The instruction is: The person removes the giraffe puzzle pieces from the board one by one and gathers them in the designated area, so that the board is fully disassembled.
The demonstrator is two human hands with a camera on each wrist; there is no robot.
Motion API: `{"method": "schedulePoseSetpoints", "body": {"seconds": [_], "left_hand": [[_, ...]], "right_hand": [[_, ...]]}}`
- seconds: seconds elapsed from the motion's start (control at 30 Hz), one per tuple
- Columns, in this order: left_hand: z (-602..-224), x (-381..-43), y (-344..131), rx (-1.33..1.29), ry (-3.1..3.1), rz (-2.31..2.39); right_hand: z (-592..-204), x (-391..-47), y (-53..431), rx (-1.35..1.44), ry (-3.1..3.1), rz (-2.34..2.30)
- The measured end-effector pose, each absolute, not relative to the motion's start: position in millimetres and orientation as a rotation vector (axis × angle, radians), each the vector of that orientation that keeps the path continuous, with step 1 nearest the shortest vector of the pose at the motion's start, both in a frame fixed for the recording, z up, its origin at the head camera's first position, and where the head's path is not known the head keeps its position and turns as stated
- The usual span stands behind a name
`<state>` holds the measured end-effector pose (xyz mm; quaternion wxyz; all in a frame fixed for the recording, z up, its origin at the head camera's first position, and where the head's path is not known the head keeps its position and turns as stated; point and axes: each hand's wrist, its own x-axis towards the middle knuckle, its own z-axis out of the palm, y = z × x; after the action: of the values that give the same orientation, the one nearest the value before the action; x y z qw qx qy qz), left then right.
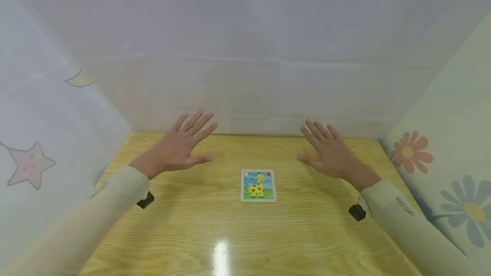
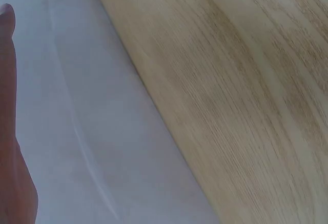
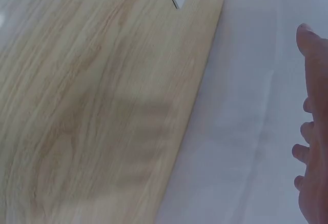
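Note:
A square giraffe picture puzzle or card (image 1: pixel 258 185) with a pale border lies flat on the wooden table, between the two hands and nearer to me. My left hand (image 1: pixel 178 146) hovers over the table's far left part, fingers spread and straight, holding nothing. On the other side my right hand (image 1: pixel 331 152) is held up likewise, its fingers extended and nothing in it. Neither hand touches the picture. One corner of it shows at the top of the right wrist view, while the left wrist view shows only part of the thumb side (image 2: pixel 13 131) of that hand.
The wooden table (image 1: pixel 192 220) has a pale fabric wall (image 1: pixel 253 93) along its far edge. Printed cloth stands at both sides, with a pink star (image 1: pixel 30 165) on the left and flowers (image 1: pixel 469 211) on the right. Dark straps sit at both wrists.

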<state>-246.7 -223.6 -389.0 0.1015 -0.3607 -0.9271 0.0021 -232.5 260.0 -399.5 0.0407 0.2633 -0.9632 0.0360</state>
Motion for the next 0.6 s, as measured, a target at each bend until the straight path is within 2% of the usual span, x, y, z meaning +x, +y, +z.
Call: {"method": "schedulePoseSetpoints", "body": {"seconds": [0.6], "left_hand": [[-423.8, -239.3, -212.6, -1.057, -2.844, -0.157]], "right_hand": [[-434.7, -236.1, 232.7, 0.890, -2.973, 0.271]]}}
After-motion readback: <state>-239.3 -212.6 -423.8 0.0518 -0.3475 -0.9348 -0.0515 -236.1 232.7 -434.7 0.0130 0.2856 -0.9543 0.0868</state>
